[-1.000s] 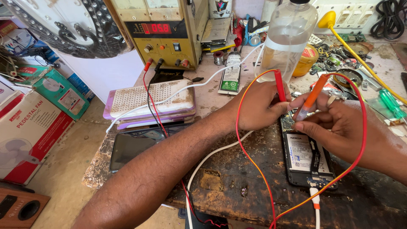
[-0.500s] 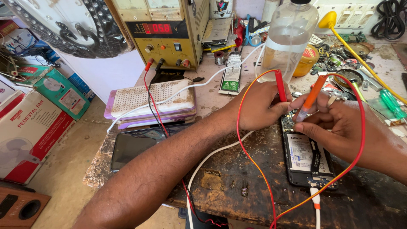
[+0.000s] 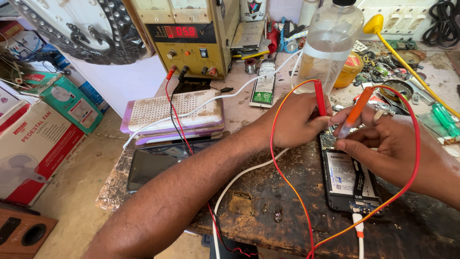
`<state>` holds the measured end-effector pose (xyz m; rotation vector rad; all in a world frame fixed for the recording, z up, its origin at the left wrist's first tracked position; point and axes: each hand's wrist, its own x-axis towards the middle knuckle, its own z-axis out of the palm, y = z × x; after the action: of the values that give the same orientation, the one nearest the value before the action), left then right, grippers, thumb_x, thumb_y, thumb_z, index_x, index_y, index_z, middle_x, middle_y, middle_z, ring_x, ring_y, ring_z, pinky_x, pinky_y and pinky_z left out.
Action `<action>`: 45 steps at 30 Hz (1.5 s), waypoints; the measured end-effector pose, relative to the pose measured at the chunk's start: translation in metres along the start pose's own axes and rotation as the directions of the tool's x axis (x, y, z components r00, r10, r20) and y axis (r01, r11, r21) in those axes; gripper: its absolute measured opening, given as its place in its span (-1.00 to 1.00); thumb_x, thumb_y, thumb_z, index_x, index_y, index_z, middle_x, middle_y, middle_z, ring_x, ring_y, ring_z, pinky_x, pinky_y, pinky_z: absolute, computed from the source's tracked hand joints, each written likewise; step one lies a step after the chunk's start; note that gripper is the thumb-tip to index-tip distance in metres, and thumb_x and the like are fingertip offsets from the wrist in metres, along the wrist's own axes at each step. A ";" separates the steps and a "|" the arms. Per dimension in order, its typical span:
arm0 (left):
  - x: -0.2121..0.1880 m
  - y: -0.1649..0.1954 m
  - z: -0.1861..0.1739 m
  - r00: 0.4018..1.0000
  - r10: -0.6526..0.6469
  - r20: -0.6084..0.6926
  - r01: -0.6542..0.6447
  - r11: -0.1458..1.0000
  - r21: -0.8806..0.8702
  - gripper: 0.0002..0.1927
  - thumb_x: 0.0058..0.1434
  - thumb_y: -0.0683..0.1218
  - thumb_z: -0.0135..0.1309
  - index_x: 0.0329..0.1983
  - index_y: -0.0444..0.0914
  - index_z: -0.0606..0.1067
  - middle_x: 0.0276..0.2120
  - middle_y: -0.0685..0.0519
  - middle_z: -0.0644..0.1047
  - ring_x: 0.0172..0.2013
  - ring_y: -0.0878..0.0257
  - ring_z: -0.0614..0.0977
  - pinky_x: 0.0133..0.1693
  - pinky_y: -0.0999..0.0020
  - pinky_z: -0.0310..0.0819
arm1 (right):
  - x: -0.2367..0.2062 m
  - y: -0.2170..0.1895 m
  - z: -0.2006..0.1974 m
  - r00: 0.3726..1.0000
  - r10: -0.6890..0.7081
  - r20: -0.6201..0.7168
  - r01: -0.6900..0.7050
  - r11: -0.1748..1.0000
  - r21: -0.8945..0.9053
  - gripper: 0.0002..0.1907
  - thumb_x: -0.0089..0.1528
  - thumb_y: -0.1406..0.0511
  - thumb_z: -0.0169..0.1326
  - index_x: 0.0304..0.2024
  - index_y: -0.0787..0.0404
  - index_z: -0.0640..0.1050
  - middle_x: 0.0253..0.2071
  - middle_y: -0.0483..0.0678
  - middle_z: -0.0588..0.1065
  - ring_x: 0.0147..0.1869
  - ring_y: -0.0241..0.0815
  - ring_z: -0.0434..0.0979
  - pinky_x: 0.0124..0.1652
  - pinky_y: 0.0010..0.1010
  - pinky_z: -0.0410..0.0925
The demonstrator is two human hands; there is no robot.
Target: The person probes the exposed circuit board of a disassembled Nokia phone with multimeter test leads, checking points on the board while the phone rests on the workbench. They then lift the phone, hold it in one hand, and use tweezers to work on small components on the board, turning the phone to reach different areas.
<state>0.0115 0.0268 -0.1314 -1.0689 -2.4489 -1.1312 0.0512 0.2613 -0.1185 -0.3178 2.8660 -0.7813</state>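
A person works over an opened mobile phone [image 3: 349, 180] lying back-side up on a scarred, dark tabletop [image 3: 268, 211], its long axis running away from the person toward the clutter at the rear. The left hand [image 3: 294, 120] is closed around a red test probe [image 3: 320, 97], pinching it between thumb and fingers with the tip pointing down at the phone's upper end. The right hand [image 3: 388, 144] pinches an orange test probe [image 3: 353, 112] like a pen, its tip angled down and to the left onto the exposed circuit board [image 3: 328, 139] at the same top edge. Both probe tips sit close together there, and the phone's body stretches from them toward the person, lying under the right hand and just to the right of the left one; the right hand is the nearer to it. Orange and red leads [image 3: 287, 182] loop from the probes down off the tabletop's front edge. Behind the hands stand a clear plastic bottle [image 3: 330, 45] and a yellow bench power supply [image 3: 189, 38] with a lit red display; to the left lie a stack of flat pink-edged boards [image 3: 172, 115] and a dark-screened phone [image 3: 153, 163]. A white cable [image 3: 239, 180] crosses the tabletop.
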 end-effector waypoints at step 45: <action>0.001 -0.002 0.001 1.000 0.009 0.005 -0.009 0.999 0.031 -0.78 0.23 -0.01 0.15 -0.17 -0.23 0.53 -0.32 -0.06 0.64 -0.24 0.05 0.71 -0.19 0.16 0.58 | 0.001 0.005 0.002 0.997 -0.072 0.004 0.071 0.991 0.113 -0.69 0.26 0.18 0.22 -0.05 0.23 0.64 -0.25 -0.05 0.69 -0.20 -0.34 0.71 -0.17 -0.41 0.52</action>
<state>0.0092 0.0268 -0.1330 -1.0738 -2.4552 -1.0852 0.0499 0.2641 -0.1229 -0.4093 2.8025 -0.9477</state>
